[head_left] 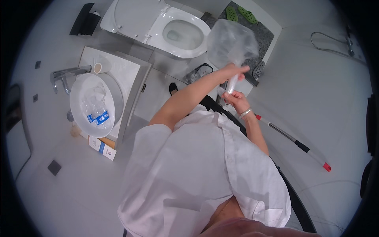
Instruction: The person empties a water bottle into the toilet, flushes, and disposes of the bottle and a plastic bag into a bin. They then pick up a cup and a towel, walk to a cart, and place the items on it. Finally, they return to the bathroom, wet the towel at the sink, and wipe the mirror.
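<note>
A clear plastic bag (232, 41) billows out in front of me, beside the toilet bowl. My left hand (234, 72) closes around its gathered neck, with some fingers stretched out. Just nearer to me, my right hand (236, 100), with a bracelet at the wrist, pinches the narrow bunched end of the bag. Part of the bunched plastic is hidden behind the fingers. At the left, a white round basin (74, 103) holds clear plastic bottles with blue labels (102, 118) and crumpled clear plastic.
The toilet (192, 17) stands ahead with its lid raised. A faucet (72, 71) and a paper cup (98, 68) are beside the basin. Green clogs (248, 15) lie on the dark stone floor. A small bin with a clear liner (204, 71) is near my foot. A pole (284, 131) leans at the right.
</note>
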A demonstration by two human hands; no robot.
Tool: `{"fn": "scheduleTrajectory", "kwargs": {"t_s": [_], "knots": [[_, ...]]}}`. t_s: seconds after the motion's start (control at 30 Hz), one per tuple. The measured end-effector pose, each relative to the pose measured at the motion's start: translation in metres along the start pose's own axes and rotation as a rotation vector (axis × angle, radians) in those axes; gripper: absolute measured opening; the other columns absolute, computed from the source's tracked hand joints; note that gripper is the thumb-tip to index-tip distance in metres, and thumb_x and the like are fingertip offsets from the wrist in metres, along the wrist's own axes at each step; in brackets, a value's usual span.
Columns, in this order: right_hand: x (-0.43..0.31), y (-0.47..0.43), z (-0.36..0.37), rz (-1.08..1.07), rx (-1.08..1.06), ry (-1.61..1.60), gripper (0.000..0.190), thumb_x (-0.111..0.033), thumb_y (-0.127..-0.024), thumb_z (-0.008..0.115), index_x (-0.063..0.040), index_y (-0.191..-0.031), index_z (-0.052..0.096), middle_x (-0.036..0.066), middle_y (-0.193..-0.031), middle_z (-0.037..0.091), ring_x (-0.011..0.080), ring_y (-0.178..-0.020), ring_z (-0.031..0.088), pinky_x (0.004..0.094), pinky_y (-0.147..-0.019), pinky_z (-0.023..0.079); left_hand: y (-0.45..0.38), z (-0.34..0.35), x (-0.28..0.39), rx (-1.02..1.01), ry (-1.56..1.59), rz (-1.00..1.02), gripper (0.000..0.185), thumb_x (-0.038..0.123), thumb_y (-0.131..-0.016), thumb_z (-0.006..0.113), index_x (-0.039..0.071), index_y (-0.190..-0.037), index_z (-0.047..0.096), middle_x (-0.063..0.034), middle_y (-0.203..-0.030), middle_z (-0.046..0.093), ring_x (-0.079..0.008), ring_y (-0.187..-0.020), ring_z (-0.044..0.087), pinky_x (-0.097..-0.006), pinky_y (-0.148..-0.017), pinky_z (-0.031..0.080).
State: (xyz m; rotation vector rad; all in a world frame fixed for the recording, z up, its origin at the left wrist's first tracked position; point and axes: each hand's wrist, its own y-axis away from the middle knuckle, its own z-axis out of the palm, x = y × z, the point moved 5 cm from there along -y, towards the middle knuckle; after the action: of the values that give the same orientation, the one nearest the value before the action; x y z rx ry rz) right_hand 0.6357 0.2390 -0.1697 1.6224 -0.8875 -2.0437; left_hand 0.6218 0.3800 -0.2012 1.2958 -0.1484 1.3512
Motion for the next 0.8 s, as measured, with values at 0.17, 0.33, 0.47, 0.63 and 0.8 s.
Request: {"fn": "scheduleTrajectory", "kwargs": {"t_s": [0.17, 0.33, 0.47, 0.63, 0.8], "knots": [[-0.008, 0.001, -0.02, -0.046, 0.155, -0.412, 0.022, -0.027, -0.097, 0.06, -0.005, -0.093, 0.064, -0.003, -0.069, 0.054, 0.0076, -0.06, 0.046, 0.0233, -0.058, 0.035, 0.061, -0.013, -0.02, -0.141, 0.036, -0.033, 0.03, 0.027, -0.09, 0.071, 0.001, -0.104, 0.07, -0.0013, -0.086, 0.066, -0.012, -0.08, 0.062, -0.0236, -0.074, 0.051], [-0.013, -0.004, -0.014, -0.078, 0.215, -0.542, 0.023, -0.027, -0.096, 0.063, -0.004, -0.098, 0.06, 0.0, -0.073, 0.06, 0.0101, -0.065, 0.056, 0.0244, -0.06, 0.043, 0.071, -0.027, 0.001, -0.015, -0.024, 0.283, 0.02, 0.013, -0.09, 0.069, -0.001, -0.103, 0.069, -0.0038, -0.09, 0.069, -0.0108, -0.082, 0.063, -0.0245, -0.073, 0.051], [-0.005, -0.029, -0.011, -0.038, 0.396, -0.657, 0.02, -0.018, -0.092, 0.07, -0.006, -0.103, 0.058, 0.004, -0.09, 0.069, 0.0135, -0.081, 0.067, 0.0256, -0.066, 0.051, 0.096, -0.019, 0.025, 0.248, -0.535, 0.711, 0.019, 0.008, -0.086, 0.068, 0.004, -0.105, 0.069, -0.0076, -0.097, 0.069, -0.0212, -0.082, 0.066, -0.0312, -0.074, 0.052], [0.004, -0.043, -0.014, -0.031, 0.284, -0.628, 0.036, -0.008, -0.088, 0.07, -0.002, -0.12, 0.058, 0.004, -0.096, 0.069, 0.0122, -0.083, 0.067, 0.0251, -0.07, 0.053, 0.114, -0.026, 0.016, 0.228, -0.75, 0.838, 0.015, 0.009, -0.092, 0.06, 0.004, -0.104, 0.066, -0.0086, -0.098, 0.067, -0.0263, -0.082, 0.068, -0.0384, -0.071, 0.054], [-0.016, -0.028, -0.005, 0.002, 0.18, -0.795, 0.042, -0.006, -0.089, 0.066, 0.0, -0.128, 0.053, 0.006, -0.094, 0.069, 0.0126, -0.079, 0.067, 0.0261, -0.074, 0.057, 0.088, -0.041, -0.031, -0.027, 0.35, 0.0, 0.025, 0.026, -0.098, 0.06, 0.006, -0.113, 0.061, -0.0047, -0.1, 0.066, -0.0155, -0.094, 0.065, -0.0324, -0.083, 0.053]]}}
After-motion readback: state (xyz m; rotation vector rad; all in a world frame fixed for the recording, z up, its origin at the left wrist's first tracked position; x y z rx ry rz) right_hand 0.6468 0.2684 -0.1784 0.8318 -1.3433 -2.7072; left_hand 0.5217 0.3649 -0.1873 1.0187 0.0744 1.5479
